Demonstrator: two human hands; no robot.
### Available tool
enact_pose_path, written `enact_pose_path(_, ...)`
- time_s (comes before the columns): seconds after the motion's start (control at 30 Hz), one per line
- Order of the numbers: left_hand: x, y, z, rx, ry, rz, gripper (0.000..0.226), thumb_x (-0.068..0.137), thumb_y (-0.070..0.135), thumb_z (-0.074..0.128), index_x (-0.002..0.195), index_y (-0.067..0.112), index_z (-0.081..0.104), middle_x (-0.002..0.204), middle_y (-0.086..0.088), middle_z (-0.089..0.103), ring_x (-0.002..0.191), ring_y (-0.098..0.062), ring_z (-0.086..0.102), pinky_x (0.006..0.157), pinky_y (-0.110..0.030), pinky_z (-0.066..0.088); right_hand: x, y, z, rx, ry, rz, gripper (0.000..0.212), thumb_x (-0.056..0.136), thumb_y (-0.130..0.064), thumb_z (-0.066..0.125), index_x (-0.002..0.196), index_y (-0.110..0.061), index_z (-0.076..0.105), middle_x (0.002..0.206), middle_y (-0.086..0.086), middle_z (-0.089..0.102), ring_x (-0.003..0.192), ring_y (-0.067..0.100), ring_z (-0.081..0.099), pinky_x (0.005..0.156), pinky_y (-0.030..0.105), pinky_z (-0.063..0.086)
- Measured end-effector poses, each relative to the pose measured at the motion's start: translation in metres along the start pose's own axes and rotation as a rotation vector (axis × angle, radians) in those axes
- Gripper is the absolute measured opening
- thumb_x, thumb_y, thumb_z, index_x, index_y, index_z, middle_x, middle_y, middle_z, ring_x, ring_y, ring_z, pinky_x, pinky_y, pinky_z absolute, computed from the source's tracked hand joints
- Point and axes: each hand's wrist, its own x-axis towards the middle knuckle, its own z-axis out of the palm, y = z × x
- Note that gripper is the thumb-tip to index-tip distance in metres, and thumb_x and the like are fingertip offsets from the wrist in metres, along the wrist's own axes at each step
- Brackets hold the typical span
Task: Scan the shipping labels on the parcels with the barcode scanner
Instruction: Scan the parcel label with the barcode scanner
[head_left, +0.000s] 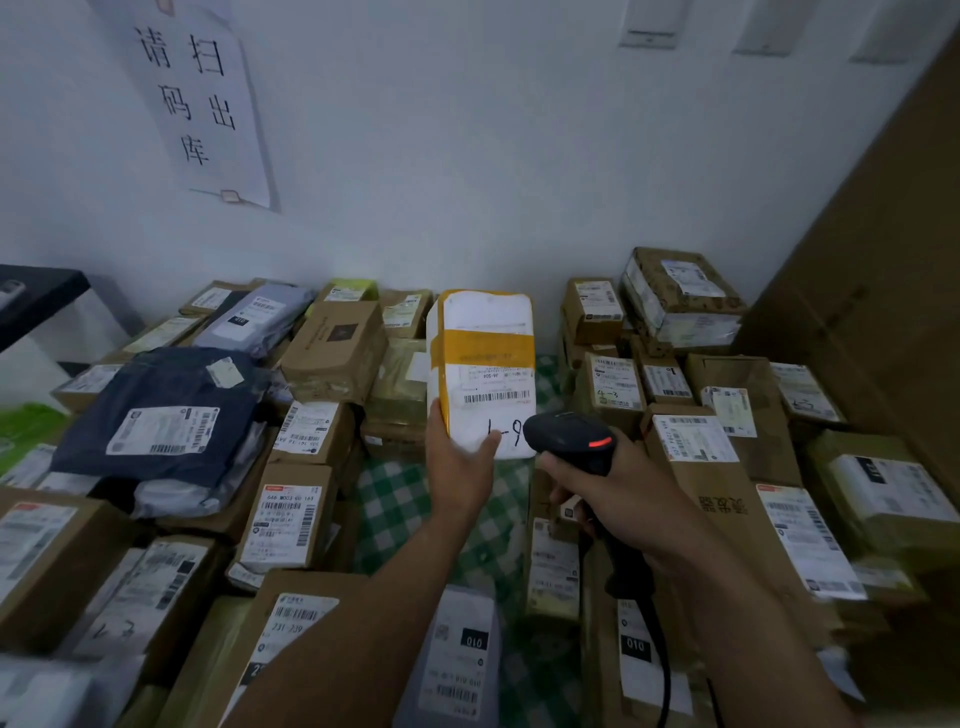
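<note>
My left hand (457, 462) grips the bottom of a white parcel (485, 332) bound with yellow tape and holds it upright in the middle of the view. Its shipping label with a barcode (496, 397) faces me, with handwritten marks below. My right hand (618, 504) grips the handle of a black barcode scanner (569, 439). The scanner's head sits just right of the parcel's lower corner, a red light glowing on top. Its cable runs down toward me.
Many cardboard boxes (332, 348) and soft mailers, such as a dark blue bag (161, 410), crowd a table with a green checked cloth (395, 499). A tall cardboard sheet (883, 291) leans at the right. A paper sign (200, 98) hangs on the white wall.
</note>
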Motion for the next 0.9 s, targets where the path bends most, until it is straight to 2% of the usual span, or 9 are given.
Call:
enact_pose_path(0.27, 0.004, 0.003, 0.003, -0.012, 0.011, -0.013, 0.083, 0.082, 0.025, 0.084, 0.152, 0.025, 0.038, 0.145, 0.002, 0.055, 0.132, -0.016, 0.055, 0.103, -0.047, 0.056, -0.003, -0.005, -0.001, -0.005, 0.007, 0.007, 0.04, 0.094, -0.04, 0.074, 0.129, -0.037, 0.054, 0.077, 0.001, 0.075, 0.057, 0.006, 0.062, 0.054, 0.02, 0.05)
enact_pose_path(0.47, 0.005, 0.0, 0.003, -0.024, 0.013, 0.003, 0.08, 0.083, 0.021, 0.084, 0.15, 0.025, 0.04, 0.144, 0.002, 0.056, 0.132, -0.016, 0.055, 0.102, -0.044, 0.057, -0.001, -0.007, -0.002, -0.005, 0.017, 0.002, 0.037, 0.095, -0.037, 0.074, 0.126, -0.033, 0.055, 0.074, 0.0, 0.074, 0.055, 0.007, 0.062, 0.052, 0.02, 0.049)
enact_pose_path(0.53, 0.005, -0.001, 0.003, -0.039, 0.011, -0.003, 0.08, 0.084, 0.019, 0.083, 0.151, 0.024, 0.04, 0.144, 0.002, 0.056, 0.132, -0.015, 0.056, 0.1, -0.038, 0.057, 0.0, -0.006, -0.002, -0.003, 0.015, 0.002, 0.037, 0.094, -0.038, 0.074, 0.126, -0.034, 0.056, 0.076, 0.0, 0.075, 0.057, 0.007, 0.063, 0.053, 0.021, 0.05)
enact_pose_path(0.63, 0.006, -0.001, 0.003, -0.097, -0.035, -0.026, 0.073, 0.087, 0.014, 0.082, 0.149, 0.023, 0.043, 0.14, 0.005, 0.06, 0.125, -0.008, 0.059, 0.09, -0.02, 0.057, 0.007, -0.002, -0.008, 0.015, 0.03, 0.014, 0.035, 0.094, -0.039, 0.074, 0.124, -0.034, 0.056, 0.081, 0.0, 0.076, 0.061, 0.009, 0.065, 0.06, 0.026, 0.051)
enact_pose_path(0.73, 0.018, 0.001, 0.007, -0.126, -0.105, -0.111, 0.072, 0.088, 0.017, 0.081, 0.148, 0.025, 0.044, 0.136, 0.008, 0.062, 0.121, -0.008, 0.061, 0.094, -0.029, 0.056, 0.023, 0.004, -0.023, 0.023, 0.106, 0.034, 0.036, 0.095, -0.039, 0.073, 0.127, -0.032, 0.059, 0.09, -0.001, 0.077, 0.064, 0.011, 0.066, 0.063, 0.032, 0.053)
enact_pose_path(0.83, 0.045, 0.004, 0.019, -0.099, -0.144, -0.174, 0.072, 0.087, 0.018, 0.082, 0.148, 0.024, 0.043, 0.135, 0.007, 0.061, 0.12, -0.012, 0.059, 0.095, -0.031, 0.053, 0.042, 0.009, -0.035, 0.033, 0.161, 0.067, 0.04, 0.094, -0.039, 0.074, 0.129, -0.026, 0.06, 0.1, 0.001, 0.075, 0.064, 0.009, 0.066, 0.062, 0.029, 0.055)
enact_pose_path(0.9, 0.067, 0.001, 0.033, -0.085, -0.186, -0.218, 0.072, 0.086, 0.019, 0.083, 0.147, 0.023, 0.044, 0.137, 0.004, 0.062, 0.122, -0.016, 0.06, 0.1, -0.04, 0.054, 0.056, 0.011, -0.038, 0.005, 0.157, 0.082, 0.041, 0.094, -0.041, 0.074, 0.129, -0.026, 0.06, 0.102, 0.002, 0.074, 0.065, 0.008, 0.067, 0.062, 0.026, 0.055)
